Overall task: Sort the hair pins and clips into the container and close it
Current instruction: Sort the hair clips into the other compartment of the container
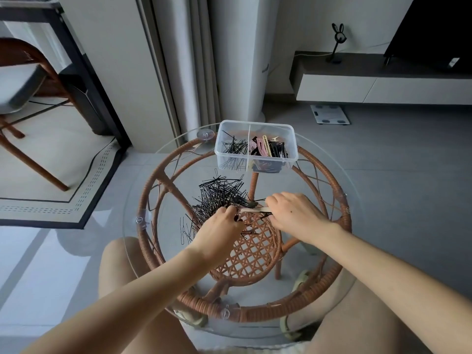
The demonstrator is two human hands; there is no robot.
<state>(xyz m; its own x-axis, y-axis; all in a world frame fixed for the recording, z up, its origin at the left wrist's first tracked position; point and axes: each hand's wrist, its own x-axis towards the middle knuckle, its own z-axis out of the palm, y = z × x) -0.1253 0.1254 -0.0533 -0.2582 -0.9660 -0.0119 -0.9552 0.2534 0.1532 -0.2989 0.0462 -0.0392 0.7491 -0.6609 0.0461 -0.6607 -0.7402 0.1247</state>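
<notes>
A clear plastic container (pixel 291 139) stands at the far side of the round glass table (pixel 339 297). Its left compartment holds black hair pins (pixel 233 149); its right compartment holds pink, beige and black clips (pixel 268 149). No lid is in view. A loose heap of black pins (pixel 219 195) lies in the middle of the glass. My left hand (pixel 219 231) rests at the heap's near edge, fingers curled down into the pins. My right hand (pixel 293 213) grips a pale clip (pixel 251 210) together with a black one, just right of the heap.
Under the glass are a woven rattan frame (pixel 153 185) and lower shelf (pixel 252 254). My knees sit under the near edge. A chair (pixel 28 80) on a rug stands far left, and a low TV cabinet (pixel 370 83) far right.
</notes>
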